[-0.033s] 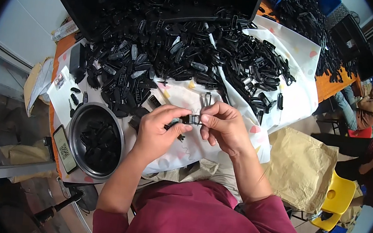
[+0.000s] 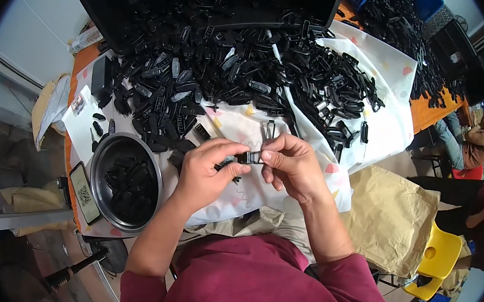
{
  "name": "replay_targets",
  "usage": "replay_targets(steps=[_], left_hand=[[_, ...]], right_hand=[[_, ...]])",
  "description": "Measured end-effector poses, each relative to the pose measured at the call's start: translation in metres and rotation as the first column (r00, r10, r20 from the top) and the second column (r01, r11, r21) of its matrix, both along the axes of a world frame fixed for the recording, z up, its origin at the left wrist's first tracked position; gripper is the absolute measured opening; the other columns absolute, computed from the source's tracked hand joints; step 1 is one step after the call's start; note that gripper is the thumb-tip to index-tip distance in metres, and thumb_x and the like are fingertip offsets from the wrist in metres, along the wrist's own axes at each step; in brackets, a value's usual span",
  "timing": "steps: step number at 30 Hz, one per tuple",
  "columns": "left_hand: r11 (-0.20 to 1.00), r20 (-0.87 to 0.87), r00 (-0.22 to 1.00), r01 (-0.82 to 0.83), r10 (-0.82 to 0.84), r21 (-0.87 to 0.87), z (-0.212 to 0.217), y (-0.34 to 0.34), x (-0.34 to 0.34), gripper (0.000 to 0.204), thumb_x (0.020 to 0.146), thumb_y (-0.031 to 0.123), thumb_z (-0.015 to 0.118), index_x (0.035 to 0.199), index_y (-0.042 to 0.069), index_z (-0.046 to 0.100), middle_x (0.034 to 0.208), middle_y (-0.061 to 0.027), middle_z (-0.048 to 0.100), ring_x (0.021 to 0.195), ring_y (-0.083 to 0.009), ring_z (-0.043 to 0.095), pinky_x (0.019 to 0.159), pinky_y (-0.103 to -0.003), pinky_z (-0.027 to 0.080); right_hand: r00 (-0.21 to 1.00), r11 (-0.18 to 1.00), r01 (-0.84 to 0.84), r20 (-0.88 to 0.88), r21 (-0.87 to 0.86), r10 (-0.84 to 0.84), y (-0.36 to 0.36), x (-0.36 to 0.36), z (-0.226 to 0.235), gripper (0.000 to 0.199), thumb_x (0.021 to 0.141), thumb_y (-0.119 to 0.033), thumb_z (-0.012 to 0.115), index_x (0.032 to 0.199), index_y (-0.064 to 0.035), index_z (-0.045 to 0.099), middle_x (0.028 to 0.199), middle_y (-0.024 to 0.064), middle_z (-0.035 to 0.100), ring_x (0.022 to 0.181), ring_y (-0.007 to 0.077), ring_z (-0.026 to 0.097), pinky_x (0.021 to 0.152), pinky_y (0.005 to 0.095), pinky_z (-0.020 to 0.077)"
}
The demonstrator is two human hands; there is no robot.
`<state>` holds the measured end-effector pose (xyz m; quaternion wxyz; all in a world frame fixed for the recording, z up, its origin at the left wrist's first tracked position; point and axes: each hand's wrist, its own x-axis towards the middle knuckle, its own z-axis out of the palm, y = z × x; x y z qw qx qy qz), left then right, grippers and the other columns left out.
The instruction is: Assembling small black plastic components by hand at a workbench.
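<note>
My left hand is closed, with thumb and forefinger pinching a small black plastic part above the patterned white cloth. Thumb and fingertips of my right hand are closed on the other end of this part, so both hands hold it between them. A narrow, open-framed black piece stands up just past my right fingertips; whether that hand grips it too I cannot tell. Under my left hand several dark pieces are partly hidden. Beyond both hands spreads a large heap of black plastic parts.
To the left stands a round metal bowl with black parts inside. Beside it lies a phone. A large black bin tips toward me at the back. On the right are brown paper, a yellow chair and other people sitting.
</note>
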<state>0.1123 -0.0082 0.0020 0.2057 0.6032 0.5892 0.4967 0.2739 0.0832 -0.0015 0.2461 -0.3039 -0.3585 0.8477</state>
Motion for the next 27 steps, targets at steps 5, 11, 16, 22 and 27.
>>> replay_targets(steps=[5,11,16,22,27], left_hand=[[0.993,-0.064,0.998,0.025,-0.018,0.113,0.002,0.003,0.002,0.028,0.068,0.007,0.07,0.095,0.004,0.062,0.083,-0.0111,0.061,0.07,-0.0217,0.061,0.061,-0.027,0.048],[0.987,0.648,0.751,-0.027,0.125,-0.16,-0.018,0.002,0.024,0.026,0.08,0.01,0.063,0.103,-0.003,0.058,0.087,-0.0036,0.06,0.073,-0.0076,0.053,0.065,-0.021,0.044],[0.975,0.9,0.418,0.119,0.123,-0.188,-0.023,-0.009,0.02,0.026,0.084,0.015,0.059,0.102,-0.003,0.057,0.084,-0.0031,0.059,0.067,-0.0072,0.051,0.064,-0.021,0.042],[0.912,0.07,0.922,-0.361,0.38,-0.196,-0.006,-0.053,-0.028,0.017,0.08,0.004,0.056,0.095,-0.003,0.059,0.083,-0.0091,0.059,0.073,-0.017,0.056,0.068,-0.028,0.045],[0.7,-0.531,0.675,-0.686,0.512,-0.197,0.018,-0.091,-0.072,0.022,0.076,0.011,0.062,0.094,0.0,0.061,0.096,-0.0143,0.058,0.085,-0.0321,0.056,0.075,-0.034,0.045]], right_hand=[[0.999,1.0,0.018,-0.038,0.013,-0.017,-0.007,-0.005,-0.011,0.009,0.078,-0.004,0.062,0.081,-0.0002,0.055,0.077,0.0097,0.058,0.052,0.0154,0.058,0.033,0.0202,0.0403],[0.977,0.965,0.191,0.058,0.179,-0.204,-0.023,-0.017,-0.003,0.017,0.081,-0.006,0.06,0.093,0.0014,0.05,0.09,0.0124,0.057,0.06,0.0164,0.059,0.046,0.0229,0.0495],[0.997,0.972,0.037,0.062,0.232,-0.053,-0.032,-0.008,-0.006,0.016,0.079,-0.005,0.063,0.087,0.0029,0.051,0.071,0.0106,0.061,0.061,0.0144,0.059,0.052,0.0231,0.0479],[0.826,0.511,-0.329,0.504,0.794,-0.252,0.014,-0.02,-0.027,0.025,0.074,-0.015,0.068,0.093,-0.0011,0.061,0.08,0.0093,0.063,0.067,0.0163,0.059,0.059,0.0285,0.0465],[0.392,0.104,-0.676,0.476,0.73,-0.788,0.089,-0.026,-0.054,0.023,0.066,-0.018,0.068,0.083,-0.0036,0.061,0.084,0.0118,0.055,0.081,0.0288,0.056,0.067,0.038,0.0466]])
